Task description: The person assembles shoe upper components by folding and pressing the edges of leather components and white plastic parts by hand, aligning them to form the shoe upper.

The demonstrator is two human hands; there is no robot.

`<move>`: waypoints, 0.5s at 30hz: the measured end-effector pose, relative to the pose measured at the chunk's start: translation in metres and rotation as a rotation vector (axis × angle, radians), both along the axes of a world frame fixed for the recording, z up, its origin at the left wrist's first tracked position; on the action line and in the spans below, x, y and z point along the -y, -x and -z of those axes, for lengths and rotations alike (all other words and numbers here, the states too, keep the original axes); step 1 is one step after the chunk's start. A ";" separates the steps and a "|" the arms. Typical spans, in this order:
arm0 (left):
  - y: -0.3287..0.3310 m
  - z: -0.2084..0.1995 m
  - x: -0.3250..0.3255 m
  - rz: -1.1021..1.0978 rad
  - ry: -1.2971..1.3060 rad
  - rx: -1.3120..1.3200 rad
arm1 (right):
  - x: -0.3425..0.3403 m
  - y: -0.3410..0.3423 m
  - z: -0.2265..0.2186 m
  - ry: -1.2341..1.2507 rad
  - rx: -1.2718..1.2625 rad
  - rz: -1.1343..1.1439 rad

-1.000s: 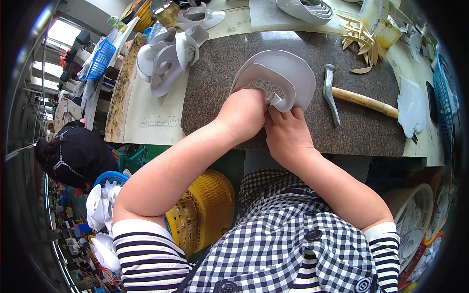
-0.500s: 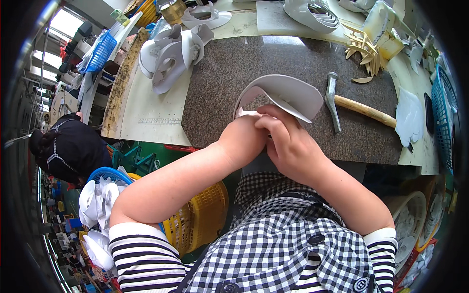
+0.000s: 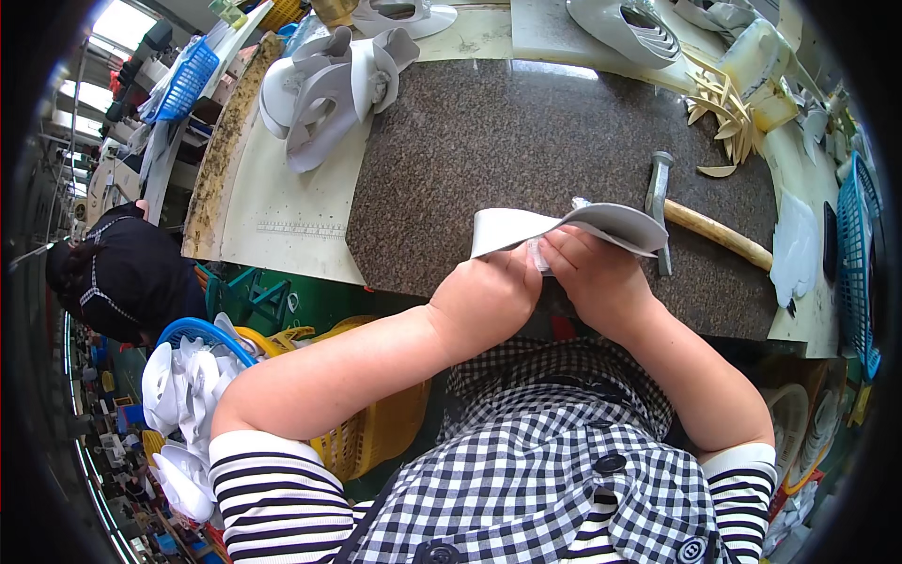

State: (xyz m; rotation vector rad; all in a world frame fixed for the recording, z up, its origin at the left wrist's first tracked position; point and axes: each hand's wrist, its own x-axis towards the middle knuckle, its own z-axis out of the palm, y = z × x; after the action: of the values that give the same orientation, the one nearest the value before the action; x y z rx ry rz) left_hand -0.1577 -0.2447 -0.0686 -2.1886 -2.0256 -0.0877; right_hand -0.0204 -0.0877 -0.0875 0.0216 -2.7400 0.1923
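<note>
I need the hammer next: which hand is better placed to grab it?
Probably the right hand. It is closer to the hammer, which lies on the stone slab just right of the white piece; the left hand would have to cross over.

Speckled stone slab (image 3: 489, 141), hammer (image 3: 700, 224) lying on it; white shoe uppers (image 3: 324, 89) beside

No packages, labels, signs (or screens).
</note>
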 end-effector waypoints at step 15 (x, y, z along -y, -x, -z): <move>0.009 0.006 0.005 0.299 -0.264 0.007 | -0.019 0.006 -0.028 0.289 0.264 -0.122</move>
State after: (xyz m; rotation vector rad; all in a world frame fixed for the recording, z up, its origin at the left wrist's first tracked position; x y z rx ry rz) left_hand -0.1664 -0.2497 -0.0746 -2.2973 -1.5687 -0.3749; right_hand -0.0266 -0.0685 -0.0597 0.0898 -2.9444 0.6665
